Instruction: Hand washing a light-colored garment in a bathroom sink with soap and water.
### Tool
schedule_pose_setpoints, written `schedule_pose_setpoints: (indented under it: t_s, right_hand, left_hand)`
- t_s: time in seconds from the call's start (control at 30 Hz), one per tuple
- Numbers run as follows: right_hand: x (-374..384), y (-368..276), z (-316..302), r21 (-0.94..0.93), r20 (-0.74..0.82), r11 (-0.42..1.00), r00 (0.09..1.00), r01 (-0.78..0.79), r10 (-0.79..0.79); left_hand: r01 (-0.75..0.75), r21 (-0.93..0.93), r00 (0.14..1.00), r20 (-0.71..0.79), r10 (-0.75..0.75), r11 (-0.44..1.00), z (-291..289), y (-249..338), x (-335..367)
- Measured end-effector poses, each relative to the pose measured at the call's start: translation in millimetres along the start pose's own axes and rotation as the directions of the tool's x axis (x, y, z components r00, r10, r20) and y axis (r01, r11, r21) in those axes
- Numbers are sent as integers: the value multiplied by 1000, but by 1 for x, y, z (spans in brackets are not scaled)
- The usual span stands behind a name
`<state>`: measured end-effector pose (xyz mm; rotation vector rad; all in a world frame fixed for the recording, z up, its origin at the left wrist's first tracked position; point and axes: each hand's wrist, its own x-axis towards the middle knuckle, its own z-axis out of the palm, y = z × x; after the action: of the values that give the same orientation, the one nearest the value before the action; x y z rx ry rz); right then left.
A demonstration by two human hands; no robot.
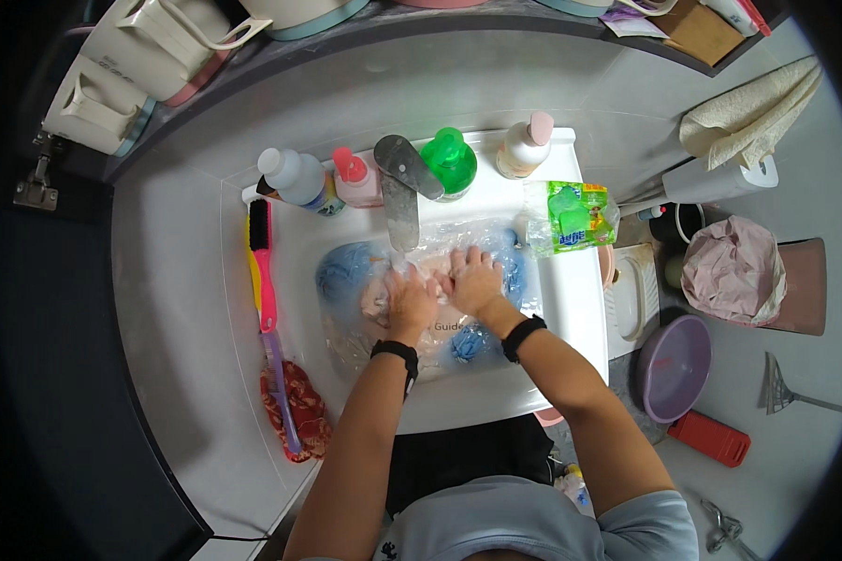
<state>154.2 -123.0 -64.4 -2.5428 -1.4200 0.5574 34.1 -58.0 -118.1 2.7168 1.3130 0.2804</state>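
Note:
Both my hands are in a white sink [571, 309], pressed side by side on wet cloth. My left hand [410, 297] and my right hand [472, 279] grip a pale pinkish piece of cloth [376, 297] that lies over a clear plastic sheet [346, 341]. Blue cloth [344, 271] shows at the left of the basin and more blue cloth [466, 344] below my right wrist. A grey tap [402, 192] reaches over the basin just above my fingers. Each wrist wears a black band.
Bottles line the sink's back rim: a white one [295, 176], a pink one [355, 178], a green one [451, 161], a cream one [524, 148]. A green soap packet [575, 217] lies right. A pink brush [264, 266], red cloth [295, 411], purple basin [674, 366] lie around.

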Motion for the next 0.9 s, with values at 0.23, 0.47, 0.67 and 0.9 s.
schedule_pose_setpoints:
  t_s: [0.23, 0.47, 0.67, 0.9]
  right_hand:
    - [24, 1, 5, -21, 379, 995, 920, -96, 96]
    - [44, 9, -2, 84, 28, 992, 996, -91, 89]
    - [32, 22, -28, 951, 179, 256, 984, -176, 9]
    - [19, 16, 4, 801, 500, -367, 865, -473, -24]
  left_hand:
    - [-99, -14, 514, 856, 63, 995, -26, -11, 22]
    - [194, -50, 778, 616, -122, 980, -7, -10, 11]
    - [311, -585, 950, 213, -228, 749, -17, -45, 7]
    - [425, -845, 807, 517, -287, -325, -63, 50, 14]
